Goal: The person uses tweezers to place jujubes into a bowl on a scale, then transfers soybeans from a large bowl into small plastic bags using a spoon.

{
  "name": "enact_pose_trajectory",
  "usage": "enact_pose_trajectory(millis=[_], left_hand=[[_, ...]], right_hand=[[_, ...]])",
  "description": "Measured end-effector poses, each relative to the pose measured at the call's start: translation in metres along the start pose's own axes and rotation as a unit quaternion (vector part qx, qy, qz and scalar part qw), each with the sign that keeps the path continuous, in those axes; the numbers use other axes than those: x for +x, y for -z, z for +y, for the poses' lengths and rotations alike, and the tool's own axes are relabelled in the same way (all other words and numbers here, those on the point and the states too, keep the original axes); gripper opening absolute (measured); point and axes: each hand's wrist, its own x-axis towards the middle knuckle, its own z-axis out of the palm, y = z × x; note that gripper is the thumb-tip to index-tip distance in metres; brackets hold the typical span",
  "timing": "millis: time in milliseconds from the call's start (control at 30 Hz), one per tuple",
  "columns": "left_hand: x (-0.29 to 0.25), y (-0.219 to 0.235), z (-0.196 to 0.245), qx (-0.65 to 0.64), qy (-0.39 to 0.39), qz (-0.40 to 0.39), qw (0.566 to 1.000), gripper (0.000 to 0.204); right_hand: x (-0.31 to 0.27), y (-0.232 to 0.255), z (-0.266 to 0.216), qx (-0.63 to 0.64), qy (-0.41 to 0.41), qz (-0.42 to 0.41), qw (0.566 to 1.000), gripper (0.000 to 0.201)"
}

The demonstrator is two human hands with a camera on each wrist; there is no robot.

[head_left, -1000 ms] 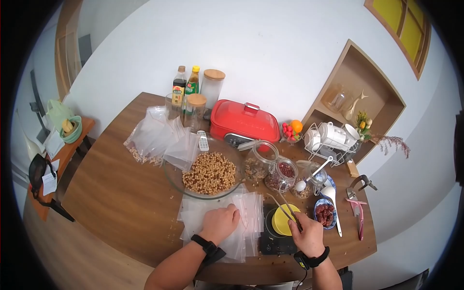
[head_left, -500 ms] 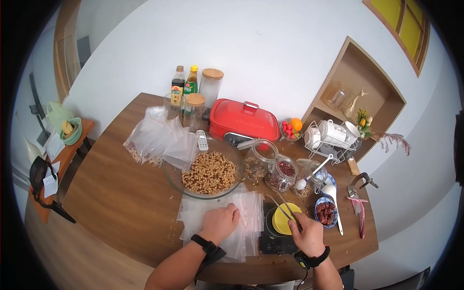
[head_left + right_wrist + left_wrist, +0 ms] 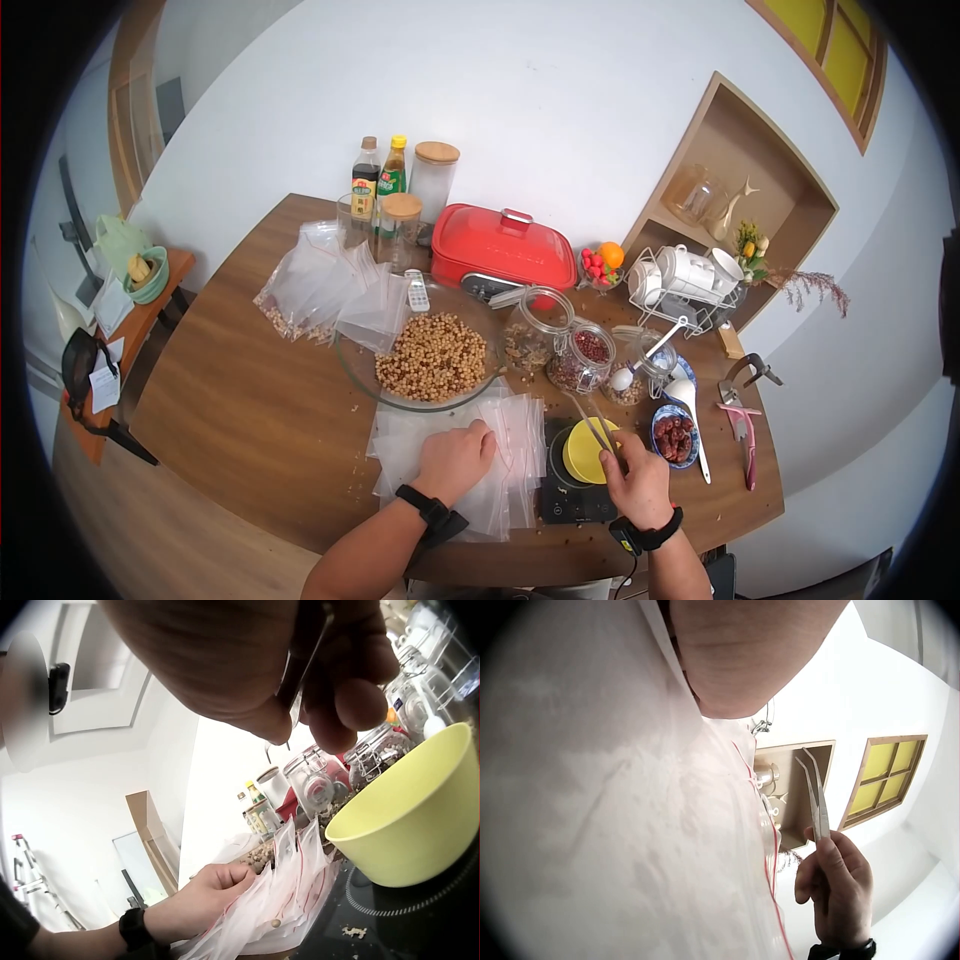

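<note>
My right hand (image 3: 640, 483) holds metal tweezers (image 3: 815, 787) with bent tips, raised over the yellow bowl (image 3: 412, 810). In the left wrist view the two tweezer prongs stand a little apart, with nothing between their tips. The bowl sits on a flat black scale (image 3: 578, 508). To the left, my left hand (image 3: 455, 462) rests with curled fingers on clear zip bags (image 3: 515, 450) with red seal lines. Its fingertips are hidden, and I cannot tell whether they grip a bag edge. Close to the right hand stands a blue-and-white bowl (image 3: 661, 449) of dark red dried pieces (image 3: 676, 438).
Behind the bags is a glass bowl (image 3: 348, 372) of round tan pieces. Clip-top jars (image 3: 580, 365) stand beyond the scale, near a red cooker (image 3: 505, 245). A white spoon (image 3: 690, 410) and a pink-handled tool (image 3: 745, 440) lie right. More zip bags (image 3: 320, 265) lie at back left.
The tweezers have swung slightly, their tips now farther right and back, and the right fingers have shifted on them. The head view has shifted a little. My left hand stays put.
</note>
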Motion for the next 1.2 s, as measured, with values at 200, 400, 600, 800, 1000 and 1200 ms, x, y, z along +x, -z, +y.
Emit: enact_pose_trajectory(millis=[200, 400, 600, 800, 1000, 1200], left_hand=[[0.0, 0.001, 0.001, 0.003, 0.004, -0.003, 1.0, 0.021], [0.0, 0.001, 0.001, -0.003, 0.003, -0.001, 1.0, 0.02], [0.0, 0.002, -0.001, -0.003, 0.018, -0.021, 1.0, 0.021], [0.001, 0.0, 0.001, -0.001, 0.019, -0.034, 0.999, 0.019], [0.001, -0.007, -0.006, 0.001, 0.021, -0.023, 1.0, 0.019], [0.003, -0.008, -0.007, 0.024, 0.029, -0.041, 0.998, 0.02]], right_hand=[[0.004, 0.0, -0.001, 0.007, 0.021, -0.002, 1.0, 0.021], [0.008, -0.005, -0.003, 0.056, -0.001, -0.016, 0.998, 0.016], [0.002, -0.001, 0.0, 0.098, -0.024, 0.056, 0.993, 0.014], [-0.05, 0.029, 0.051, 0.064, -0.121, 0.163, 0.977, 0.021], [-0.118, 0.065, 0.105, -0.014, -0.279, 0.187, 0.942, 0.022], [-0.157, 0.069, 0.151, -0.085, -0.265, 0.208, 0.938, 0.022]])
